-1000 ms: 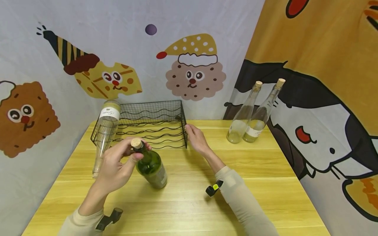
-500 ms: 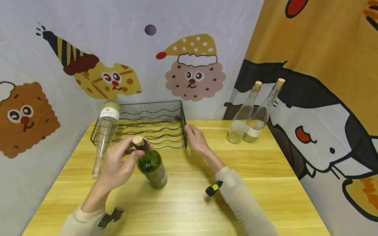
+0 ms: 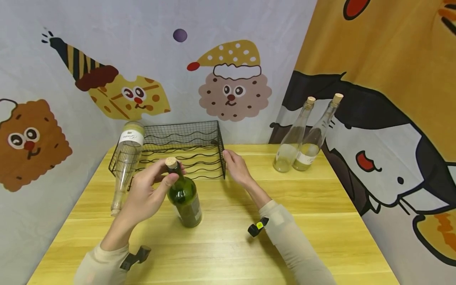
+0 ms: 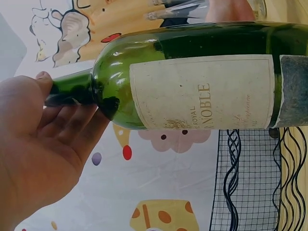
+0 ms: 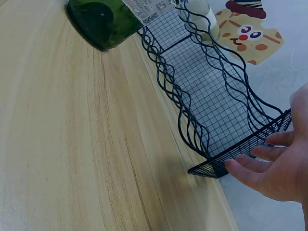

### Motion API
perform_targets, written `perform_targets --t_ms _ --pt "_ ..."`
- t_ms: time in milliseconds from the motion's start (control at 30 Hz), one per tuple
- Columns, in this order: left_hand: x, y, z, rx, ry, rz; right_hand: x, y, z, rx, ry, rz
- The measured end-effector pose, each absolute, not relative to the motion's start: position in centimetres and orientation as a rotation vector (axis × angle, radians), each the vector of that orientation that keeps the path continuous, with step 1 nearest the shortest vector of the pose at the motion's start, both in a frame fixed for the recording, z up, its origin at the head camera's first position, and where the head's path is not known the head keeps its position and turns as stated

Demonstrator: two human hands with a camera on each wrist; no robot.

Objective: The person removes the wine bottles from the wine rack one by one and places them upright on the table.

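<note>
Work seemed at grasping: the left hand (image 3: 145, 200) pinched the green bottle (image 3: 187, 202) by its neck; outstretched right hand (image 3: 238, 168) flanked the rack (image 3: 181, 135); moving likely needed steadiness.

Person, long beige sleeves, thin fabric, creased at the forearms. Left sleeve (image 3: 101, 265) ends at the wrist; right sleeve (image 3: 295, 245) same, with a faint paler patch by the cuff. Left hand (image 3: 147, 196) and right hand (image 3: 238, 169) bare. Left wrist device (image 3: 135, 258) black, blocky, flared end. Right wrist device (image 3: 254, 229) black, small yellow marking (image 3: 259, 225).
</note>
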State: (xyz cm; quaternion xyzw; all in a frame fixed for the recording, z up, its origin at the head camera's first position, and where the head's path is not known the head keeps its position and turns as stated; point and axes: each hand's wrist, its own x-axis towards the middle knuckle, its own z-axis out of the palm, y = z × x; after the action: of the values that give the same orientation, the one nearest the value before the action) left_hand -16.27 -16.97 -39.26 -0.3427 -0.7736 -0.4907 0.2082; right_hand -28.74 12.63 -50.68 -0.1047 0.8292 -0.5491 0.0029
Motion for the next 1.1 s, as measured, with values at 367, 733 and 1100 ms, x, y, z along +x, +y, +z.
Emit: perform_targets --t_ms 367,733,1100 --pt "-16.5 -16.7 -39.3 -0.888 -2.211 -1.335 -28.8 12.7 -50.8 -0.331 2.611 -1.702" --pt "-16.2 -17.6 -39.6 -0.819 -2.226 -1.331 -28.8 12.7 -50.8 -0.325 2.604 -1.714" --pt "-16.0 -20.3 -38.8 -0.775 -2.176 -1.319 -28.8 12.6 -50.7 -0.321 2.605 -1.717"
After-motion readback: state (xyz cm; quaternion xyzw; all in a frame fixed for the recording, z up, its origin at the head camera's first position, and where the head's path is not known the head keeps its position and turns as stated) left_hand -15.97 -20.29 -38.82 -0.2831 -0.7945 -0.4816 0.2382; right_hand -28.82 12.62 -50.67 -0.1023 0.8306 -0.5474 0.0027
